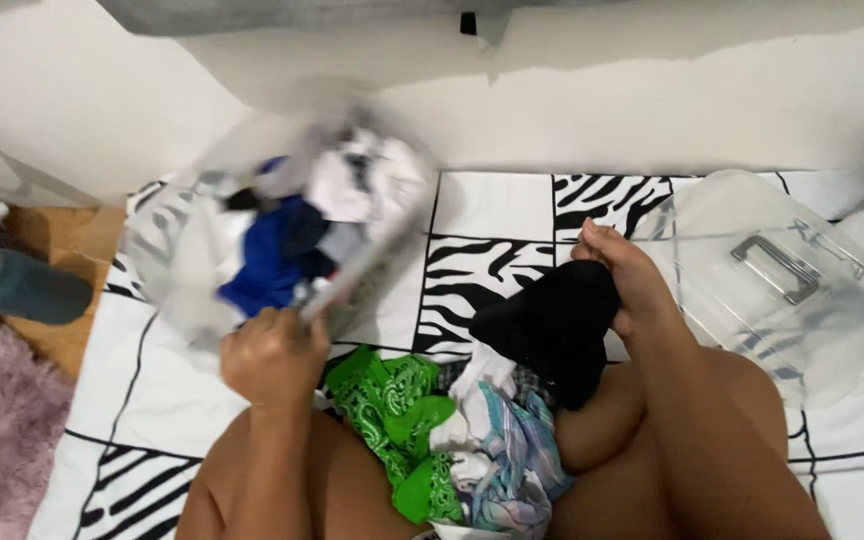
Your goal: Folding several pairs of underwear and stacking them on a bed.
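Clothes (pixel 472 440) are lying heaped on the lap; left hand (pixel 272 355) is gripping a blurred clear bin (pixel 202 260), right hand (pixel 622 275) is pinching black cloth (pixel 552 325) beside a clear lid (pixel 782 270).

Blurred beyond telling: clear tub (pixel 252 230) in the left hand (pixel 272 355), its white, blue and dark clothes smeared together. Cut off by the bottom edge: both forearms and the green and plaid clothes pile (pixel 452 440). Partly hidden under the right hand (pixel 622 275): black garment (pixel 552 325). Cropped at the right edge: clear lid (pixel 782 280).
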